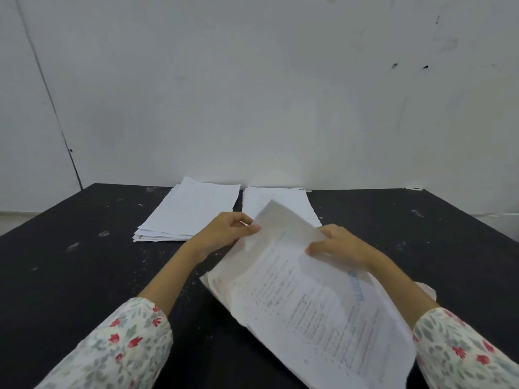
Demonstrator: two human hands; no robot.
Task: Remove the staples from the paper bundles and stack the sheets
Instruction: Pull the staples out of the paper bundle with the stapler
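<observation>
Table [84, 276] black, scuffed with pale specks; its far edge runs against the white wall [252, 94], left and right edges slant out of view toward you. Two stacks sit at the far edge, mid-table: left stack [188, 214] thick, sheets fanned at its near corner; right stack [280, 203] flatter, its near end hidden behind the lifted sheet. A narrow dark gap separates them. Bare table lies left of your left arm, all the way to the left edge, and right of the right stack to the far right corner, where a small pale object [415, 188] sits, too small to tell. Wall is marked with a few dark spots upper right; a dark vertical seam runs down at left. Bundle [323, 318] lies toward the near edge, right of centre, angled, printed text facing up, a blue strip near its right side. Top sheet [283, 228] of it is peeled up at the far corner, curling over. Your left hand [227, 228] pinches that raised corner between thumb and curled fingers. Your right hand [339, 245] grips the sheet's right edge, thumb on top, fingers tucked behind the paper. Both forearms reach forward over the table, floral sleeves [126, 341] at the near edge. Staple itself not discernible.
</observation>
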